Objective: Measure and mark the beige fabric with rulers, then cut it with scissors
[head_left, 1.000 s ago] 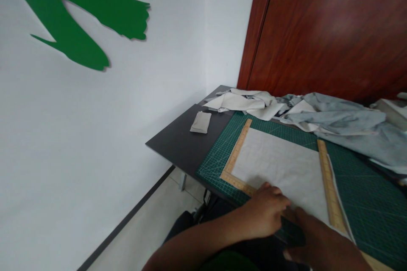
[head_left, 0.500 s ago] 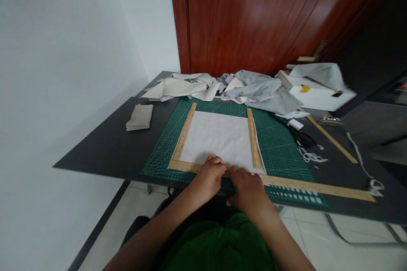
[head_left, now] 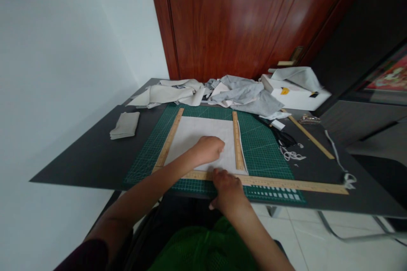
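A pale cloth (head_left: pixel 190 133) lies flat on a green cutting mat (head_left: pixel 260 144). Wooden rulers rest along its left (head_left: pixel 170 139) and right (head_left: pixel 237 142) sides, and a long wooden ruler (head_left: pixel 286 184) runs along its near edge. My left hand (head_left: pixel 210 149) is closed over the middle of the cloth; what its fingers hold, if anything, is hidden. At the near edge my right hand (head_left: pixel 229 188) presses its fingertips on the long ruler, thumb apart from them. My left forearm covers part of the ruler's left end.
Folded grey cloth (head_left: pixel 125 125) sits at left on the dark table (head_left: pixel 85 156). Fabric scraps (head_left: pixel 244 93) and a white box (head_left: pixel 294 93) line the back. On the right lie dark-handled scissors (head_left: pixel 284 137), white cord (head_left: pixel 291 153) and a wooden stick (head_left: pixel 310 135).
My left hand has left the long ruler and moved forward onto the middle of the cloth. My right hand stays on the ruler. The whole view has shifted as the head turned right.
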A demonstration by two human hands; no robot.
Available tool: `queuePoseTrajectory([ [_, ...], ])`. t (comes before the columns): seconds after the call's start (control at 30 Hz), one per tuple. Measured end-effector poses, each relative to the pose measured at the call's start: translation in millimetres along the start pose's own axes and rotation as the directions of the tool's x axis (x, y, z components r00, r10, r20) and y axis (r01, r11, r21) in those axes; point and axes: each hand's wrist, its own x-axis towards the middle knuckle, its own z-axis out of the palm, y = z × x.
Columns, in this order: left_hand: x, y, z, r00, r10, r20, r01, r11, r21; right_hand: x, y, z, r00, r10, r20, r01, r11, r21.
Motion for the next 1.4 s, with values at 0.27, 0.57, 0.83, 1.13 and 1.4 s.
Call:
queuePoseTrajectory([
  [0.27,69,10,37.7,0.967,0.096,-0.235,-0.106,0.994,-0.032,0,-1,-6,1.000,-0.004,0.001,0.004,1.000,0.002],
  [0.57,78,-21,59.2,0.978,0.130,-0.162,-0.139,0.989,-0.043,3,-1,-11,0.999,0.028,0.038,-0.028,0.999,0.019],
  [0.83,73,-17,56.6,0.977,0.140,-0.162,-0.148,0.988,-0.042,2,-1,-11,0.999,0.030,0.035,-0.030,0.999,0.009],
  [1.13,68,-13,58.9,0.976,0.179,-0.122,-0.181,0.983,-0.007,1,2,-6,1.000,0.008,-0.016,-0.009,1.000,-0.020],
  [1.4,67,-12,58.7,0.970,0.222,-0.101,-0.221,0.975,0.020,-1,-1,-13,0.999,0.020,0.026,-0.020,1.000,0.019],
])
